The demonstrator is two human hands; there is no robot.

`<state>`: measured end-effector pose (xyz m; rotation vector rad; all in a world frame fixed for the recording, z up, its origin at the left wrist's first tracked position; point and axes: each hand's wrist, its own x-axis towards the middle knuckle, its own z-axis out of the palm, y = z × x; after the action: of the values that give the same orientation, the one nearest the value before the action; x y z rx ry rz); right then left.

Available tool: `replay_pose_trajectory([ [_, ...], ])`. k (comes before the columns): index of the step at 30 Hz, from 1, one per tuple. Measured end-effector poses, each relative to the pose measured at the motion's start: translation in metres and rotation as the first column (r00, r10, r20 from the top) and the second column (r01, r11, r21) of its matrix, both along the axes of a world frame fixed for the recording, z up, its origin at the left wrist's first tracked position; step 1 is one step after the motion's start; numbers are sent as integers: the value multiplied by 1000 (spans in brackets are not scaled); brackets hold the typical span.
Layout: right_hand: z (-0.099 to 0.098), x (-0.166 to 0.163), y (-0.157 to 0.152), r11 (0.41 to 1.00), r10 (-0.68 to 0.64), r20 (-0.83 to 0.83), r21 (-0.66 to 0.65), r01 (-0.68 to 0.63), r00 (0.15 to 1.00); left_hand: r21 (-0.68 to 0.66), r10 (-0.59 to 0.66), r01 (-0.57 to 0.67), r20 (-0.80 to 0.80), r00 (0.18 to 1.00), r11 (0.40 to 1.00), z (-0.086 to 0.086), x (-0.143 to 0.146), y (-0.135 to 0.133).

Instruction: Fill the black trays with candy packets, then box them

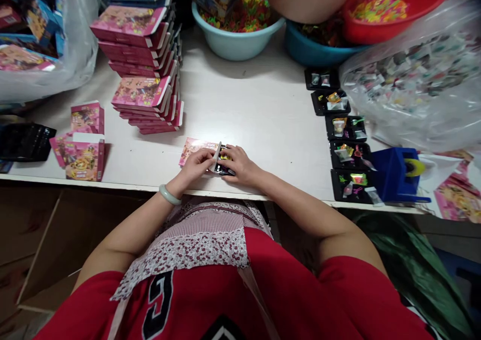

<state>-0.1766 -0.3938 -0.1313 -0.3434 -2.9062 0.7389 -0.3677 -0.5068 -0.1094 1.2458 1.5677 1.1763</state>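
Observation:
A flat pink printed box (pixel 193 150) lies near the table's front edge with its end flap raised. My left hand (pixel 196 165) grips the box's near end, fingers curled around it. My right hand (pixel 238 163) is closed on a black tray of small toys (pixel 224 169) that sits at the box's open end, partly hidden under my fingers. Whether the tray is partly inside the box I cannot tell. A pale green bangle (pixel 169 195) is on my left wrist.
Stacks of pink boxes (pixel 145 54) stand at the back left, loose pink boxes (pixel 83 154) at the front left. A column of filled black trays (pixel 347 152) runs down the right beside a blue tape dispenser (pixel 396 172). Basins of coloured toys (pixel 238 21) and a plastic bag (pixel 417 74) crowd the back.

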Motion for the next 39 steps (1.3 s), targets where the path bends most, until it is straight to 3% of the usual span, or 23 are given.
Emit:
replay_pose_trajectory([
  [5,10,9,5,999,-15,12,-31,16,1000,69,-23,33,-138,990,997,-5,8,3],
  [10,14,37,-8,974,-225,-17,7,225,974,102,8,21,-273,962,995,-6,16,0],
  [18,-5,28,-29,944,-324,-50,-92,318,945,64,-144,155,-150,978,986,-6,27,11],
  [24,-3,35,-34,865,-465,-110,-268,424,879,92,-69,83,-144,987,992,-10,34,5],
  [30,3,16,-56,889,-393,-26,-266,372,919,143,63,-33,-212,975,989,-2,45,-21],
  [32,7,2,-54,856,-432,-22,-325,402,902,161,105,-72,-202,974,984,0,41,-31],
  [35,10,-16,-46,760,-509,4,-469,451,861,156,132,-103,-186,974,982,-1,30,-43],
  [39,13,-30,-51,670,-537,-36,-625,400,843,211,171,-126,-210,963,969,4,22,-56],
])
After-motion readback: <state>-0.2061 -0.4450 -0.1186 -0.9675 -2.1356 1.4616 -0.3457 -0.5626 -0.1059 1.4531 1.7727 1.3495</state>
